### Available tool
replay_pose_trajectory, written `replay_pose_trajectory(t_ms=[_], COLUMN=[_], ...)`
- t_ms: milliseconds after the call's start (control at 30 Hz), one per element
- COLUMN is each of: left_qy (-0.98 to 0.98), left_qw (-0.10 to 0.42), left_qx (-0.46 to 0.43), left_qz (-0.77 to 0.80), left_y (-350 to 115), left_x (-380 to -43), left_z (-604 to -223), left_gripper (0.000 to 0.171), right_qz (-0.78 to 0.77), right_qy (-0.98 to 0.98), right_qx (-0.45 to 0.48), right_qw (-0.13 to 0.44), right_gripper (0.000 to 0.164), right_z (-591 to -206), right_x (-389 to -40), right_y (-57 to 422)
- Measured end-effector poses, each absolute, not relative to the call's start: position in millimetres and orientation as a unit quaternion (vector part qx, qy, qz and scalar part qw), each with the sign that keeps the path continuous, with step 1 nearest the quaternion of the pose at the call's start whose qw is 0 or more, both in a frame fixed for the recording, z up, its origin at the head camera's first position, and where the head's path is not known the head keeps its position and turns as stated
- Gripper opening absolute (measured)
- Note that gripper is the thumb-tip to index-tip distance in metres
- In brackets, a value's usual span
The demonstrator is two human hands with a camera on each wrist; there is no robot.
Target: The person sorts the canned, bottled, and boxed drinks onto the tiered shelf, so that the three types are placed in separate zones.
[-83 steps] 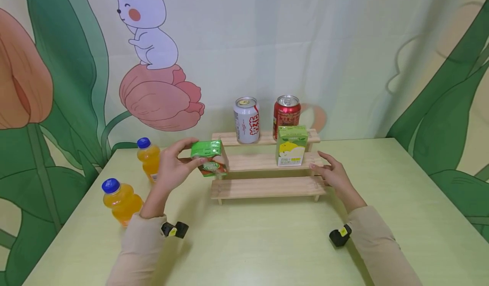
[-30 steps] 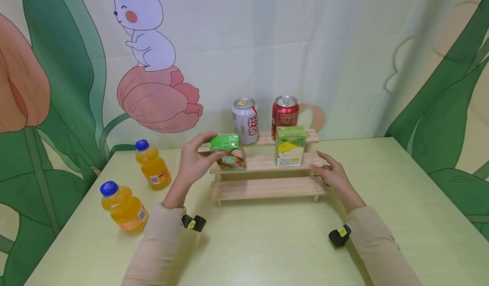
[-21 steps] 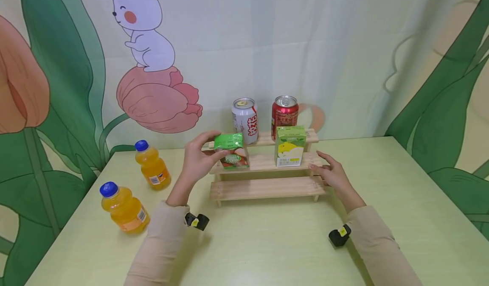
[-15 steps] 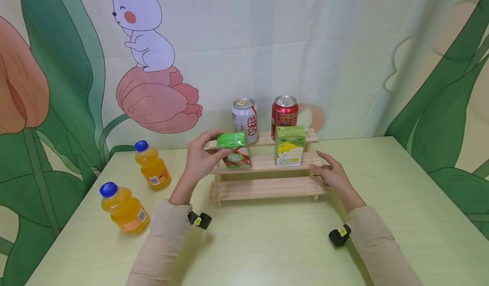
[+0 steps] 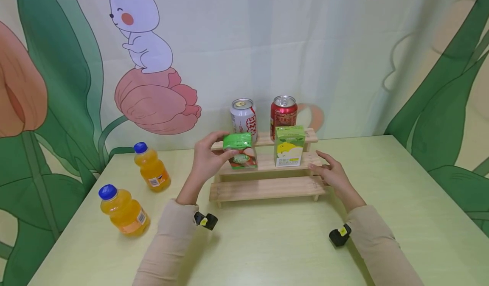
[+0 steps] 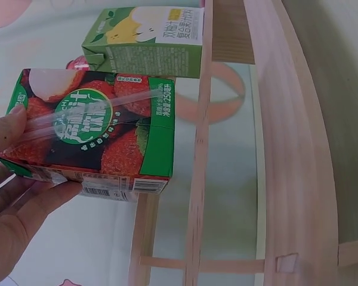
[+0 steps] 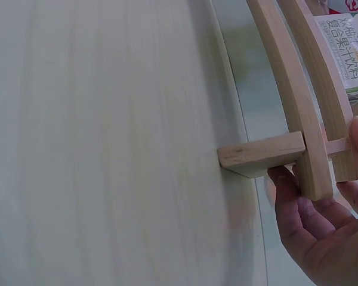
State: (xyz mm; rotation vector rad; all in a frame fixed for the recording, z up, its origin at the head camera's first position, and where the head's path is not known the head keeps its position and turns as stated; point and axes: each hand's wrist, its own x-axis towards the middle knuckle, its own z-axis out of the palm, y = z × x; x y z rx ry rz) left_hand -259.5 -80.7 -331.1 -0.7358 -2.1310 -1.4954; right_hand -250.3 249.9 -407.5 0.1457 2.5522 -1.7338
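Left hand (image 5: pixel 210 156): red-and-green carton (image 5: pixel 244 156) is pinched;
Right hand (image 5: pixel 334 175): wooden rack (image 5: pixel 267 188) is gripped;
Middle tier (image 5: pixel 265 162): pale-green carton (image 5: pixel 289 147) is supported

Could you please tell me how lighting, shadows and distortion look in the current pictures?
Head: bright, fairly even light, with a soft shadow on the table beside the left sleeve; left wrist: dimmer, yet the large print on the held juice box is readable, and the shelf looks bowed, probably lens distortion; right wrist: dim and greyish.
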Motion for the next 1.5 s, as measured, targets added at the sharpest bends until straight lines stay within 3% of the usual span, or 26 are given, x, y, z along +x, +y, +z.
replay_pose_trajectory(t_ms=[333,667,933,1500], left_qy=[-0.791,-0.790,-0.794,-0.788], left_qw=[0.202,0.207,0.187,0.222], left_qx=[-0.246,-0.240,-0.231,-0.210], left_qz=[-0.523,-0.525,-0.531,-0.534], left_y=[-62,-62,-59,-53], left_x=[-240,-272,-276,-273], left_z=[-310,-338,-340,-346], left_gripper=[0.041,0.041,0.044,0.039], right_qz=[-0.560,-0.562,-0.570,-0.565], right_qy=[0.827,0.825,0.820,0.824], right_qx=[0.046,0.047,0.048,0.041], right_qw=[0.020,0.024,0.026,0.024], right_gripper=[0.068,0.069,0.069,0.070], right_z=[-408,-408,-409,-409], right_x=[-251,-251,-251,-251], right_y=[251,251,250,252])
